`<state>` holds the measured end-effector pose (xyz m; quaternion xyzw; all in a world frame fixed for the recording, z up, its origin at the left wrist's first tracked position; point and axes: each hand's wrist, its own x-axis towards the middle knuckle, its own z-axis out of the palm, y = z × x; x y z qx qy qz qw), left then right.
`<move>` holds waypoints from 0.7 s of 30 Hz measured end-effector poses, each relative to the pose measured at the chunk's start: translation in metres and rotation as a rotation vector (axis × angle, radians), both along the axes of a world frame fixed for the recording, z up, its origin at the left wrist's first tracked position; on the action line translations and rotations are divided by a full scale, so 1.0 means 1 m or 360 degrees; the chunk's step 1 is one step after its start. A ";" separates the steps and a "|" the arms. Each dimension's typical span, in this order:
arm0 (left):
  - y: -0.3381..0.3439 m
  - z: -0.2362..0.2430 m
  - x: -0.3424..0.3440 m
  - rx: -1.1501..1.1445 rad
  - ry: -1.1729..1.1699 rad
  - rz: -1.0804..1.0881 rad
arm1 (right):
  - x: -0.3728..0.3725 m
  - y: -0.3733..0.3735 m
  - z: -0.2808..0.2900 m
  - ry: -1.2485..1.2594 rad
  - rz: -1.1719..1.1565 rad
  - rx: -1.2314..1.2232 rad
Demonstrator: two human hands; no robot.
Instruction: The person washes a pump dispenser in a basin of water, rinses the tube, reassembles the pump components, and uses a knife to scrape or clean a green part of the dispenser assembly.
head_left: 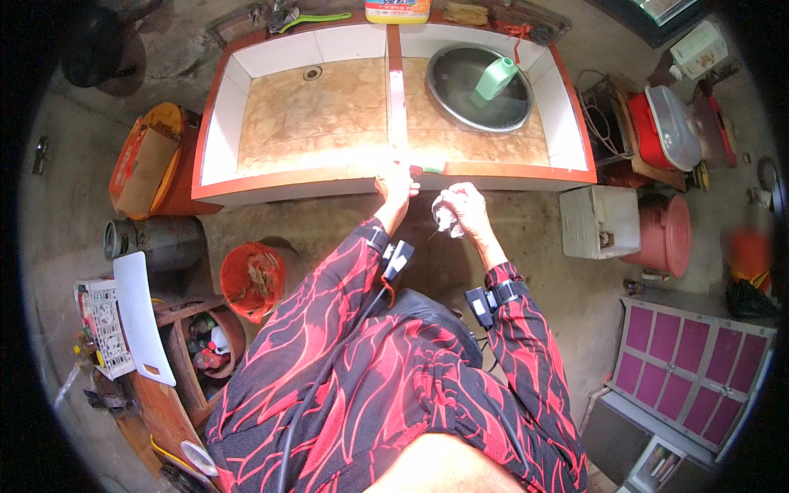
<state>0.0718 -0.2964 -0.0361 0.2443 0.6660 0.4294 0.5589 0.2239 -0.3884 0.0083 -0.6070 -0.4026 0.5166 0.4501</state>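
Observation:
My right hand is closed round a crumpled white cloth, just in front of the sink's near edge. To its left, my left hand is at the front rim by the sink's divider. Its fingers are curled, and glare washes out whatever may be in them. Close to those fingertips, a small green and red thing lies along the rim; its kind is unclear. The tiled double sink has a red-orange rim. In its right basin, a pale green jug tilts inside a round metal basin.
A yellow-and-white container and a green-handled tool are along the sink's back. An orange-red bucket and a dark bin stand left. At right are a white box, a pink tub and a purple-panelled cabinet.

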 end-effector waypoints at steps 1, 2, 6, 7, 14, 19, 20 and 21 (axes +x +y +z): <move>-0.001 0.002 -0.001 0.0030 0.0020 -0.0015 | 0.000 0.000 -0.002 0.0019 -0.0004 0.0009; -0.002 0.003 -0.001 0.0061 0.0040 -0.0030 | 0.001 -0.001 -0.003 0.0039 -0.0007 0.0018; -0.015 0.021 -0.007 0.0119 0.0065 -0.0100 | 0.002 -0.003 -0.005 0.0155 -0.0038 0.0019; -0.018 0.024 -0.009 0.0131 0.0127 -0.0143 | 0.003 -0.004 -0.007 0.0158 -0.0029 0.0019; -0.033 0.029 -0.033 0.0255 0.0513 -0.0678 | 0.007 -0.004 -0.005 0.0182 -0.0023 -0.0052; -0.045 0.063 -0.023 0.0347 0.0212 -0.1483 | 0.014 -0.001 0.015 0.0438 0.0039 0.0052; -0.049 0.071 -0.020 0.0285 0.0080 -0.1492 | 0.014 0.001 0.021 0.0424 0.0064 0.0092; -0.051 0.077 -0.018 0.0228 -0.0050 -0.1496 | 0.015 0.003 0.025 0.0408 0.0094 0.0137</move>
